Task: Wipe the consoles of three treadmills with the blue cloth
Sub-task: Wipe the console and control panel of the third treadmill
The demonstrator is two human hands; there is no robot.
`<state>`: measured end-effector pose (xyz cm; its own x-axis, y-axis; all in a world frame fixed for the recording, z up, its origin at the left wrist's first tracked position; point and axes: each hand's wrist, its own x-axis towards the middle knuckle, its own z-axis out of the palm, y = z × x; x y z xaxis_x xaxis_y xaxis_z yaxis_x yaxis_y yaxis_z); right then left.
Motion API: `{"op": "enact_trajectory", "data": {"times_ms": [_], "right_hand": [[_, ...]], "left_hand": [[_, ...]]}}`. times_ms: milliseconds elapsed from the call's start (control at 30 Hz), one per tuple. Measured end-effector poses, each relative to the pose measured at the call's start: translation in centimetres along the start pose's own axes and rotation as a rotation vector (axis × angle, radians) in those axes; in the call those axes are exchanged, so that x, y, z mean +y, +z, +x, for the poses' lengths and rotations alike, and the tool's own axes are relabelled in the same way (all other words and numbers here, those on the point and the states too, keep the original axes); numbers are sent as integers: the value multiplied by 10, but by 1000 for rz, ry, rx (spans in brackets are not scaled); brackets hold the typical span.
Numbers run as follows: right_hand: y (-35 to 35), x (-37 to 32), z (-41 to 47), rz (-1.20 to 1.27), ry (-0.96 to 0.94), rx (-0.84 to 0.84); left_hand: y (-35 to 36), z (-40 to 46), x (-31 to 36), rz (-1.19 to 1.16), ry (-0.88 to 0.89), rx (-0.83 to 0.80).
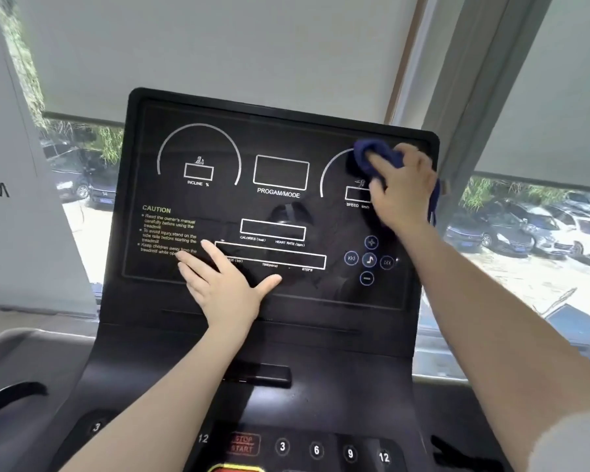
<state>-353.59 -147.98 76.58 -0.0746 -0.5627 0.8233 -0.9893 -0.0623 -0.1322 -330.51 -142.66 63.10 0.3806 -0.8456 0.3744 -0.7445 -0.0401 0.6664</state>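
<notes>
A black treadmill console with white dial outlines, display boxes and a yellow caution text fills the middle of the view. My right hand presses a bunched blue cloth against the console's upper right, over the speed dial; a strip of the cloth hangs down past my wrist. My left hand lies flat with spread fingers on the lower left of the panel, just right of the caution text, holding nothing.
Below the panel, a row of numbered speed buttons and a red stop/start button sit on the lower deck. A grey handrail curves at the left. Windows with lowered blinds stand behind, parked cars outside.
</notes>
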Motion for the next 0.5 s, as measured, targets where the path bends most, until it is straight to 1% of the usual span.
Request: {"op": "enact_trajectory", "data": {"times_ms": [100,200,300,433,500], "right_hand": [[-5,6,19,-43,124,12],[-6,-1,13,-32,142,3],[4,-3,-27,-11,-40,14],[17,-3,-101,-9,-367,-38],[15,4,-104,-21,-494,-59]], "left_hand": [[2,0,-2,26,12,26],[3,-1,-4,40,19,35],[2,-1,-4,38,20,30],[3,-1,-4,3,4,-2],[2,-2,-4,-3,6,11]]}}
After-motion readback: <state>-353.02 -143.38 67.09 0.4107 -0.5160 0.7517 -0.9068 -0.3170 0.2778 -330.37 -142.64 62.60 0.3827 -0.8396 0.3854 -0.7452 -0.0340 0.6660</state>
